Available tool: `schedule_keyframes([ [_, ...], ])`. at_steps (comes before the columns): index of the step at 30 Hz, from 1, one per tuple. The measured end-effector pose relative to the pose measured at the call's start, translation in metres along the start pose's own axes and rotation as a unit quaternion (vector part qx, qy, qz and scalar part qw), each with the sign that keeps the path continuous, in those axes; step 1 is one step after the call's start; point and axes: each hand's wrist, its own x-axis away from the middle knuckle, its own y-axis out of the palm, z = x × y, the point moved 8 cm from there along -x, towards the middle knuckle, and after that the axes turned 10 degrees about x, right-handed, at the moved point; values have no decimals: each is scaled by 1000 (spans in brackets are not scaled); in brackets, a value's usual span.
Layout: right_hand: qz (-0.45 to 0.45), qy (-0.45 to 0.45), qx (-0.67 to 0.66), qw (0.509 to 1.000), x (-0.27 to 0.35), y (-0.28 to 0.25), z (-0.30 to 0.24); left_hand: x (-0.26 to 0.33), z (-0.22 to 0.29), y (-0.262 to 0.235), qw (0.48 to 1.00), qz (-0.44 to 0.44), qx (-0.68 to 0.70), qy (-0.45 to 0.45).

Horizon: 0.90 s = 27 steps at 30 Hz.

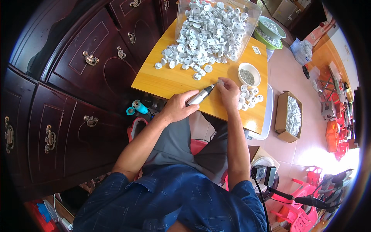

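Note:
My left hand (178,106) is wrapped round a silver electric screwdriver (199,96) with a black nose, held at a slant over the wooden table. At its tip, my right hand (229,92) pinches a small white plastic part (220,82), mostly covered by the fingers. The tip meets or nearly meets the part; I cannot tell which. Just beyond my right hand stands a white bowl (241,80) with tiny grey metal pieces (247,77), like screws. Beside that hand lies a small group of round white parts (251,97). A large heap of similar parts (210,33) spreads across the far side.
A clear plastic bin (247,29) lies tipped on the yellow wooden table (162,79), its parts spilling out. Dark drawers (96,62) border the left. On the right are stacked basins (276,33) and a cardboard box (284,123) of white parts. Pink chairs (305,216) stand lower right.

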Motion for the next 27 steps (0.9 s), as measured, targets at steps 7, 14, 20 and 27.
schedule_keyframes([
  [7, -7, -15, -32, 999, 0, 2, 7, 1, -12, 7, 983, -23, 143, -113],
  [14, -7, -21, -19, 1000, -1, 3, 8, -2, -16, 9, 978, -36, 170, -115],
  [20, -20, -13, -12, 1000, -4, 4, 11, -4, -13, 10, 977, -38, 173, -120],
  [27, 2, -89, 155, 984, -1, -10, -16, -8, -14, -4, 984, -49, 151, -84],
])
